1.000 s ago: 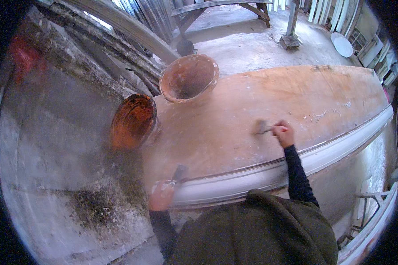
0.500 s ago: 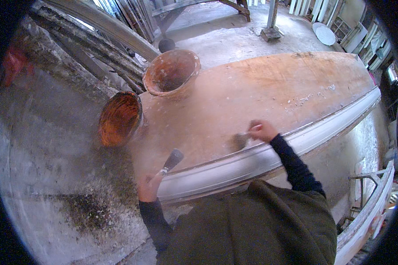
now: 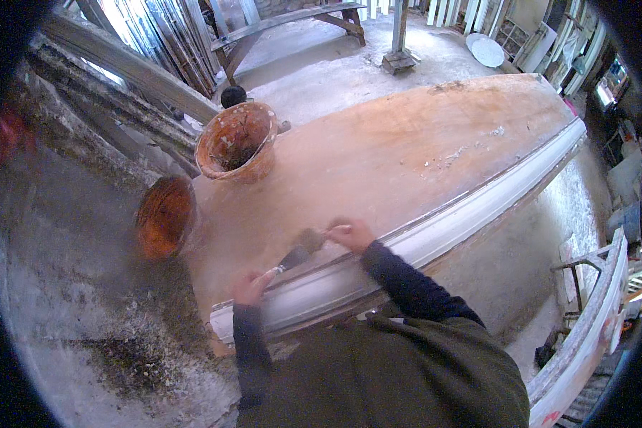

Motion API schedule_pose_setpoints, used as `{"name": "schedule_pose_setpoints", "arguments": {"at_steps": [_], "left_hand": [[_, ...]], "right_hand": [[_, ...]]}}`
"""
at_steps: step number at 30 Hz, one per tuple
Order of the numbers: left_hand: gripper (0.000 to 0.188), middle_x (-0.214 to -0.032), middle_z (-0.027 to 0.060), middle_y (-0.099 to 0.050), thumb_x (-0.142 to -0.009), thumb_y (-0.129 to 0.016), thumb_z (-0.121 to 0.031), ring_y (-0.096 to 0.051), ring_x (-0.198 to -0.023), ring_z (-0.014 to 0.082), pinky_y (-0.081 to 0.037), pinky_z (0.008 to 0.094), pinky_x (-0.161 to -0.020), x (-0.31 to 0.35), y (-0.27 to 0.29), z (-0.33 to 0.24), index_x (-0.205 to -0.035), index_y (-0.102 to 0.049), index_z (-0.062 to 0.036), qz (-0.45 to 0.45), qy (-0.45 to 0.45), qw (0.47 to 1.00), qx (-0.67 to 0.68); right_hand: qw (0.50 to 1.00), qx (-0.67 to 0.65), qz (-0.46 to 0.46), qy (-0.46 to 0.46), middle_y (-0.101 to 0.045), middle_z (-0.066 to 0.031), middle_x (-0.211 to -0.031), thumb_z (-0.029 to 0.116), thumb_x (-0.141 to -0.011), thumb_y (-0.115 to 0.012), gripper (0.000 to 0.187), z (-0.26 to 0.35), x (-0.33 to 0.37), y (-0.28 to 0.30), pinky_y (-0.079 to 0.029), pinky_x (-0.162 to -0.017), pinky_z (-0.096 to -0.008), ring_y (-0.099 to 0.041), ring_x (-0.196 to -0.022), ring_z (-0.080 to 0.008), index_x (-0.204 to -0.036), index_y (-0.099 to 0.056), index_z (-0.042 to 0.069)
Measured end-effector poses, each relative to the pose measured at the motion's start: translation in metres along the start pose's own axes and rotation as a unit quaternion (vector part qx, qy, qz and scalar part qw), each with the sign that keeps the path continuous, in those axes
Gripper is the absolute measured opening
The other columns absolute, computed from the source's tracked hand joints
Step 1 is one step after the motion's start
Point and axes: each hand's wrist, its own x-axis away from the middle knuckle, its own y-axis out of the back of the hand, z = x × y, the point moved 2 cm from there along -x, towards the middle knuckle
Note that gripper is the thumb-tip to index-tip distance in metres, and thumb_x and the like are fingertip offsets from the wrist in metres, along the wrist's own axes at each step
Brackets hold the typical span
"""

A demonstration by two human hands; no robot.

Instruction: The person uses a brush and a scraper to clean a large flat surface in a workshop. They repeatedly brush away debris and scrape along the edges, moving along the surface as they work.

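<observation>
A long white moulding (image 3: 449, 219) runs along the near edge of a worn orange-brown worktop (image 3: 378, 150). Over its left part, my left hand (image 3: 252, 287) is closed on a putty knife (image 3: 291, 260) with a flared grey blade that points up and to the right. My right hand (image 3: 351, 234) pinches a second putty knife (image 3: 309, 240), its blade pointing left and almost meeting the first. Motion blur hides whether the two blades touch. Below the hands, the dark cloth over my body comes close to the moulding.
A crusted orange bowl (image 3: 237, 143) sits tilted on the worktop's far left corner. Another orange bowl (image 3: 165, 217) is at its left edge. Wooden beams (image 3: 135, 68) slant behind them. A bench (image 3: 289, 25) and a post (image 3: 399, 36) stand beyond; a white curved piece (image 3: 585, 324) is at lower right.
My right hand has moved left along the moulding with its putty knife, bringing the two blades together. The view has shifted, showing more of the bench and the moulding's left end.
</observation>
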Motion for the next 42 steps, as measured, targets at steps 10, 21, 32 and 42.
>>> {"name": "schedule_pose_setpoints", "arguments": {"at_steps": [10,21,32,42], "left_hand": [[0.026,-0.063,0.0040,-0.056,-0.063,-0.072,-0.025,-0.051,-0.055,0.0132,-0.041,0.0288,-0.050,-0.047,-0.110,-0.067,-0.073,-0.062,-0.0031,0.126,0.027,0.990,0.063],[0.025,-0.065,0.0045,-0.058,-0.061,-0.073,-0.025,-0.053,-0.060,0.0131,-0.043,0.0271,-0.055,-0.027,-0.168,-0.127,-0.070,-0.062,-0.0036,0.018,-0.033,0.999,0.022],[0.027,-0.069,0.0050,-0.058,-0.066,-0.070,-0.019,-0.054,-0.060,0.0101,-0.046,0.0253,-0.050,0.009,-0.155,-0.146,-0.083,-0.058,-0.0006,-0.081,0.050,0.987,0.128],[0.028,-0.066,0.0062,-0.059,-0.068,-0.069,-0.022,-0.055,-0.055,0.0107,-0.045,0.0239,-0.046,-0.007,-0.161,-0.131,-0.082,-0.058,-0.0009,0.025,0.049,0.981,0.184]], "right_hand": [[0.969,0.194,-0.126,0.088,-0.059,-0.0065,-0.064,0.012,-0.073,-0.058,0.008,0.007,-0.031,0.244,-0.046,-0.051,-0.0256,-0.056,-0.055,-0.0114,-0.076,-0.058,0.005],[0.995,0.016,0.098,0.024,-0.059,-0.0019,-0.067,0.023,-0.076,-0.057,0.017,-0.060,-0.138,0.109,-0.046,-0.056,-0.0260,-0.055,-0.060,-0.0102,-0.081,-0.059,0.008],[0.969,0.216,-0.083,0.090,-0.056,-0.0017,-0.058,0.013,-0.073,-0.058,0.013,0.002,-0.080,0.312,-0.044,-0.050,-0.0224,-0.054,-0.056,-0.0081,-0.066,-0.052,0.005],[0.999,0.031,0.018,0.001,-0.058,-0.0004,-0.065,0.023,-0.075,-0.058,0.018,-0.053,-0.175,0.095,-0.043,-0.055,-0.0253,-0.052,-0.061,-0.0077,-0.073,-0.060,0.005]]}}
